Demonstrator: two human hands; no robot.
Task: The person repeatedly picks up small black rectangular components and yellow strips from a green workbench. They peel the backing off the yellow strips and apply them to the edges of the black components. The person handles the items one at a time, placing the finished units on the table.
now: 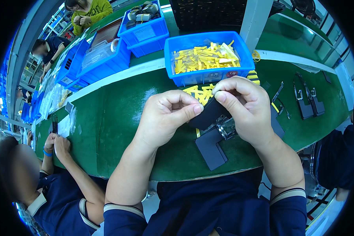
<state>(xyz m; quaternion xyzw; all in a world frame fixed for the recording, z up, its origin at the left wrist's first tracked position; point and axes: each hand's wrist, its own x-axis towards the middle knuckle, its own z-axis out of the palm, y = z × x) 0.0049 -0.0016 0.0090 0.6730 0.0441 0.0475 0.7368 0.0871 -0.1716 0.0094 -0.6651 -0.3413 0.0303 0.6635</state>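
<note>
Both my hands meet over the green table in a pinch, thumbs against bent forefingers. My left hand (165,116) pinches the left side of a black flat part (209,113). At that part's upper right corner, my right hand (246,108) is closed with thumb and forefinger; any small piece between the tips is too small to make out. Just below lies a dark L-shaped plate (211,148), with a shiny metal hinge-like fitting (225,128) at its upper end. Whether it joins the held part is hidden. Loose yellow strips (200,93) lie behind my fingers.
A blue bin (181,81) of yellow strips stands beyond my hands. More dark plates with metal arms (308,106) lie at right. Blue bins (106,63) line the table's far left. A co-worker's hands (57,144) work at left; a white post (255,25) rises behind.
</note>
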